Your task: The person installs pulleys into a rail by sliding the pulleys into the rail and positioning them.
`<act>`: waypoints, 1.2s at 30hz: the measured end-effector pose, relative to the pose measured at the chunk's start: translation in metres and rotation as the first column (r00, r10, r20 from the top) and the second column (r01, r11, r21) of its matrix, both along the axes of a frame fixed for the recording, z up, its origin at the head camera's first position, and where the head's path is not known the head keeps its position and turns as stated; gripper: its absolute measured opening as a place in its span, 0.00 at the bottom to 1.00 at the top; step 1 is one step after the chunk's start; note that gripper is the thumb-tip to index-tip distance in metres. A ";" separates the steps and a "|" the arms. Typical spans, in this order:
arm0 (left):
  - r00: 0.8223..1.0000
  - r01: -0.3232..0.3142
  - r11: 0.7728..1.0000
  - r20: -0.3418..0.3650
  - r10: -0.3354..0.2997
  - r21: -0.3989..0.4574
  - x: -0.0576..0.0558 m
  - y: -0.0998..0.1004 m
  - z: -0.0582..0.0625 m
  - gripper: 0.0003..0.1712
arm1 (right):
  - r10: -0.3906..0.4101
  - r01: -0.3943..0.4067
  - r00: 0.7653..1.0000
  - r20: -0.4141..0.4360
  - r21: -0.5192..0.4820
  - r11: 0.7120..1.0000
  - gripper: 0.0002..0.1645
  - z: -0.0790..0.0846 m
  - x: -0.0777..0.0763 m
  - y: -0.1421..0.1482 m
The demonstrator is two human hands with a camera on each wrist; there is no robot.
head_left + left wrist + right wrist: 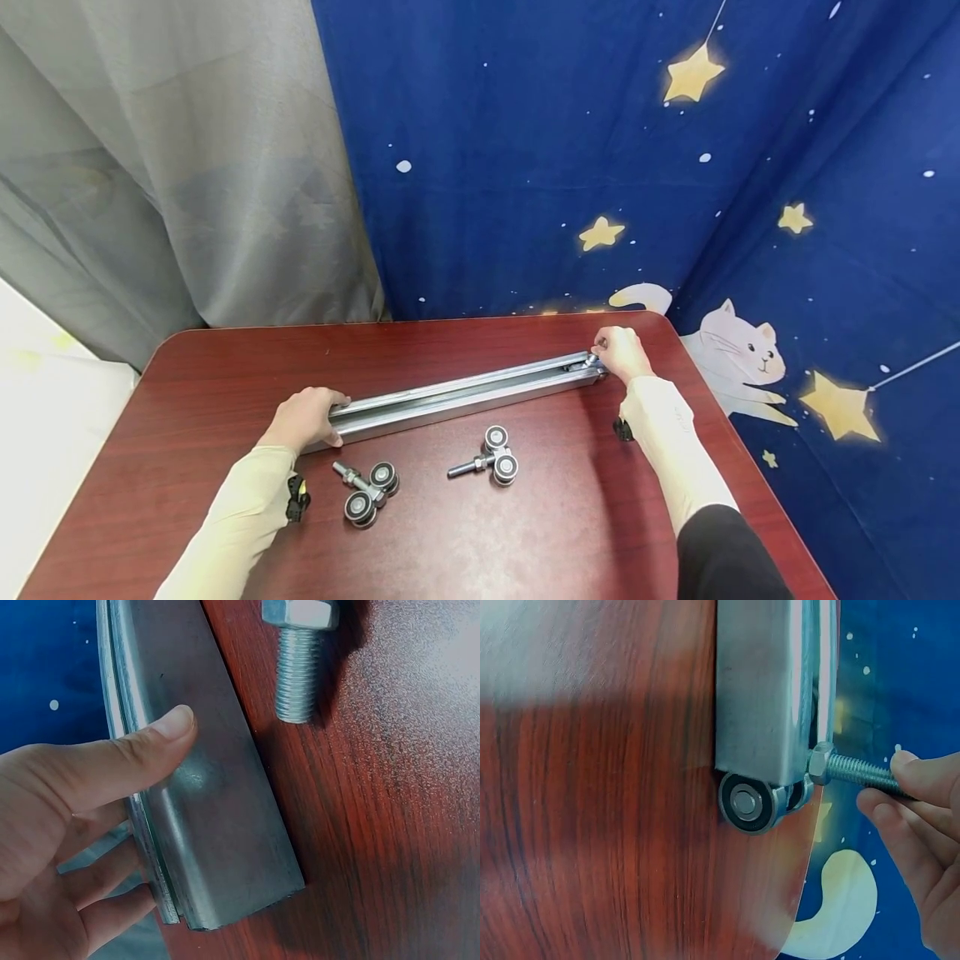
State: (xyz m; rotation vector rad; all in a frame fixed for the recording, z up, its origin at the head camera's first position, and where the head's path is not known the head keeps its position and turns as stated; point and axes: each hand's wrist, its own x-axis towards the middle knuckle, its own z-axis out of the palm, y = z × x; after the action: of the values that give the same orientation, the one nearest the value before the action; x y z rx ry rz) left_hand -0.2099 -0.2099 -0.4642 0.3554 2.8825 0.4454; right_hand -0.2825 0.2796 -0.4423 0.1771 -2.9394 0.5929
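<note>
A long metal C-channel rail (465, 410) lies across the table with its slot facing up. My left hand (300, 419) grips its left end, thumb along the near side wall (217, 817) and fingers on the far side. At the right end, my right hand (626, 353) pinches the threaded bolt (864, 774) of a twin-wheel roller hanger. That hanger's body sits at the rail's mouth, with one wheel (746, 802) outside the end and part of it hidden by the rail wall. The bolt stands out through the slot side, a hex nut (821, 763) at its base.
Two more roller hangers lie on the red-brown wooden table (570, 533) on the near side of the rail: one at left (367, 493), one near the middle (491, 460). A grey curtain (262, 167) and a blue starry curtain (510, 167) hang behind the table.
</note>
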 end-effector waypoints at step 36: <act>1.000 0.004 1.000 -0.009 -0.004 0.004 0.004 -0.002 -0.003 0.38 | 0.039 -0.039 0.999 0.018 0.008 0.999 0.03 -0.002 0.009 -0.053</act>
State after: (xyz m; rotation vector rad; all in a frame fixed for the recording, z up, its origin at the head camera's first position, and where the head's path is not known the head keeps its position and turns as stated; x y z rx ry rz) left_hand -0.2060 -0.2124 -0.4670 0.3653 2.8893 0.4502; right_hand -0.2738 0.2269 -0.4438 0.2316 -2.9628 0.5904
